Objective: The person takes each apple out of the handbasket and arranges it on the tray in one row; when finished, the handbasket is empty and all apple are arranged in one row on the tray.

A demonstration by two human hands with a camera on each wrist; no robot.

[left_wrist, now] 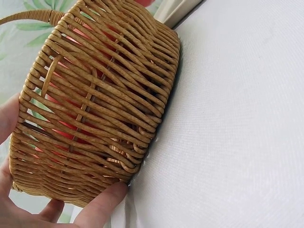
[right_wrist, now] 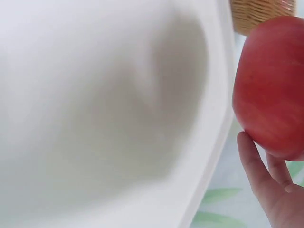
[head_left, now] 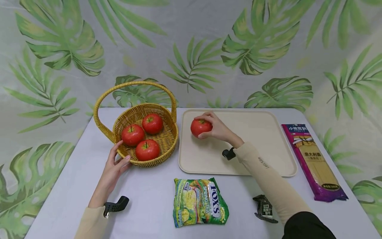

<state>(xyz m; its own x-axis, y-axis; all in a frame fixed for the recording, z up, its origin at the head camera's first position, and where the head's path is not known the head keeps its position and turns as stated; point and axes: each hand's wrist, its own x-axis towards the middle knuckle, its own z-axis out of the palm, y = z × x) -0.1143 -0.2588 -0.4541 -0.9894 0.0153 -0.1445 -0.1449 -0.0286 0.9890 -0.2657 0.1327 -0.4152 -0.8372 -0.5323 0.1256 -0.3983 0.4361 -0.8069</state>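
Observation:
Near the left end of a beige tray [head_left: 238, 142], my right hand [head_left: 219, 127] grips a red tomato [head_left: 201, 128] between thumb and fingers. The right wrist view shows the tomato [right_wrist: 273, 90] large at the right, its lower side against the fingertips [right_wrist: 247, 142]. Left of the tray stands a yellow wicker basket [head_left: 164, 144] with a tall arched handle, three tomatoes inside. My left hand [head_left: 111, 167] holds the basket by its near left side. In the left wrist view, fingers spread round the woven wall [left_wrist: 104, 95], one fingertip [left_wrist: 114, 192] low by the base.
A green Fox's candy bag [head_left: 200, 202] lies in front of the tray. Right of it, close to my right forearm, is a small black packet [head_left: 264, 209]. A purple pasta package [head_left: 314, 162] lies along the table's right side. Leaf-patterned cloth [head_left: 197, 66] hangs behind.

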